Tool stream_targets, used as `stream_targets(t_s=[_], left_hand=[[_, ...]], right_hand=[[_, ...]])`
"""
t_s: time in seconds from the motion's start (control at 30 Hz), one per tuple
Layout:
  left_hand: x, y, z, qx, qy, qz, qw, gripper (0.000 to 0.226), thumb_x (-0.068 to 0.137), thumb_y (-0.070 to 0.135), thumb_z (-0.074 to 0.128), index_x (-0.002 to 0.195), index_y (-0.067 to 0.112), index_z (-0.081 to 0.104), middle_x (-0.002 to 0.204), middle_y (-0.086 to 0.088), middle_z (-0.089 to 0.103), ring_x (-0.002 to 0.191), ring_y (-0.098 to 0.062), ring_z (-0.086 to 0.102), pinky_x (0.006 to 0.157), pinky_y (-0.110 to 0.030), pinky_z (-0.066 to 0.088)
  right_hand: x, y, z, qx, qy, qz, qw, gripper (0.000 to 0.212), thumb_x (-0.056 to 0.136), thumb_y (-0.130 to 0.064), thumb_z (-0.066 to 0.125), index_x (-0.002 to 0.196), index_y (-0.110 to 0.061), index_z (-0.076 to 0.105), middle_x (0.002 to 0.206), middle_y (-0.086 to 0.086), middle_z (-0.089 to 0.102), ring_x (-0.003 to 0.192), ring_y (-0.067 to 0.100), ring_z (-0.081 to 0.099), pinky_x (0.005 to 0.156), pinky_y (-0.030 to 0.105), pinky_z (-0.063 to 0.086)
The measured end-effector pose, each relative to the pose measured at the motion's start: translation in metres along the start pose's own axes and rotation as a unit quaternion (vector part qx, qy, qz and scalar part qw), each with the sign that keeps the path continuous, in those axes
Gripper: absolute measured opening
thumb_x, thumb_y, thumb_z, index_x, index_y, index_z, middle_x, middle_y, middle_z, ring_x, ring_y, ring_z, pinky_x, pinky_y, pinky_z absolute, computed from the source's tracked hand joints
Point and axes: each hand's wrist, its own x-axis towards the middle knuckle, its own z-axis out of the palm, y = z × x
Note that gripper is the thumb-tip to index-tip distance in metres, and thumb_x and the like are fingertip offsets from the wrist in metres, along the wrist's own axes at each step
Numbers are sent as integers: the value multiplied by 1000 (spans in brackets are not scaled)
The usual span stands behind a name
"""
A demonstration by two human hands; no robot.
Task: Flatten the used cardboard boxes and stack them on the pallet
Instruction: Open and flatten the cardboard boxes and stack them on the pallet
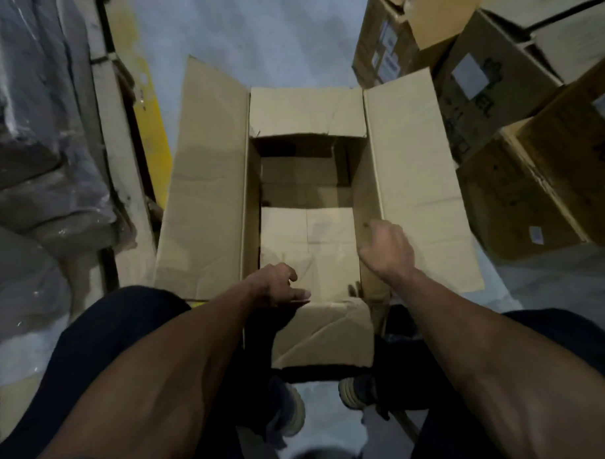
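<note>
An open brown cardboard box [306, 181] stands on the floor in front of me with its top flaps spread outward. The long left flap [207, 184] and long right flap [416, 177] lie wide open. My left hand [279, 286] rests at the box's near edge, thumb stretched along the fold of the near flap [325, 335], which hangs down toward my legs. My right hand [385, 248] is curled over the top edge of the right wall, gripping it. The inside of the box holds nothing I can see.
Several stacked cardboard boxes [502, 95] with labels stand at the right. Plastic-wrapped goods [41, 142] and a yellow-edged board [153, 131] line the left. Pale concrete floor [253, 32] lies beyond the box. My shoes [354, 392] show below the near flap.
</note>
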Motion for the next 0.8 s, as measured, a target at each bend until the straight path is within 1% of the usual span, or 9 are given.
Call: stream_targets(t_s=[0.07, 0.13, 0.23, 0.27, 0.4, 0.6, 0.67, 0.73, 0.8], left_hand=[[12, 6, -17, -104, 50, 4, 993, 67, 94, 56, 57, 137, 4, 56, 138, -13, 59, 124, -27, 56, 103, -33, 44], [24, 14, -35, -257, 103, -5, 961, 63, 98, 53, 53, 132, 1, 60, 129, -13, 64, 118, -26, 59, 101, -35, 46], [52, 30, -70, -509, 136, -41, 849, 62, 100, 51, 50, 134, -1, 56, 100, -2, 66, 92, -16, 62, 79, -29, 51], [62, 34, -81, -580, 134, -44, 803, 62, 100, 52, 49, 136, 1, 55, 105, -4, 66, 97, -17, 62, 80, -29, 51], [100, 54, -121, -760, 84, 4, 644, 73, 101, 55, 41, 153, 3, 33, 146, -16, 48, 129, -27, 52, 116, -36, 35], [157, 80, -174, -872, 97, 30, 480, 83, 97, 52, 53, 158, 9, 17, 163, -17, 22, 150, -33, 24, 120, -43, 28], [166, 89, -188, -889, 116, 42, 440, 77, 98, 45, 56, 158, 14, 18, 164, -16, 16, 151, -33, 19, 121, -45, 26], [170, 96, -199, -897, 134, 45, 419, 59, 100, 35, 57, 150, 12, 36, 161, -18, 25, 149, -34, 26, 119, -47, 28], [174, 98, -208, -900, 138, 42, 411, 28, 101, 24, 57, 119, 2, 58, 147, -22, 48, 136, -35, 47, 112, -48, 40]], right_hand=[[21, 6, -2, -27, 80, 20, 996, 50, 91, -21, 62, 137, -7, 51, 138, 14, 52, 128, 33, 46, 106, 41, 40], [39, 12, 2, -10, 84, 52, 995, 67, 91, -25, 66, 148, -8, 37, 152, 15, 38, 140, 32, 34, 116, 42, 31], [68, 21, 15, 60, 46, 118, 990, 89, 94, -30, 66, 159, -9, 9, 168, 14, 4, 154, 30, 4, 125, 40, 11], [75, 24, 22, 77, 33, 133, 988, 92, 95, -30, 65, 160, -7, 4, 168, 13, 0, 155, 29, 1, 125, 38, 9], [94, 27, 47, 107, 34, 156, 981, 83, 92, -23, 69, 158, -10, 19, 162, 14, 28, 147, 33, 30, 119, 44, 31], [102, 26, 41, 92, 20, 156, 983, 71, 97, -12, 60, 156, -25, 23, 127, 14, 60, 111, 32, 61, 84, 37, 48], [97, 20, 38, 82, 7, 152, 985, 71, 98, -13, 58, 156, -27, 21, 118, 14, 63, 103, 31, 63, 79, 35, 47], [92, 9, 40, 86, 2, 153, 985, 70, 99, -14, 57, 157, -28, 20, 110, 12, 63, 95, 28, 62, 77, 33, 47], [85, -3, 45, 88, -7, 154, 984, 69, 100, -16, 56, 157, -28, 20, 96, 5, 56, 84, 22, 55, 73, 31, 45]])
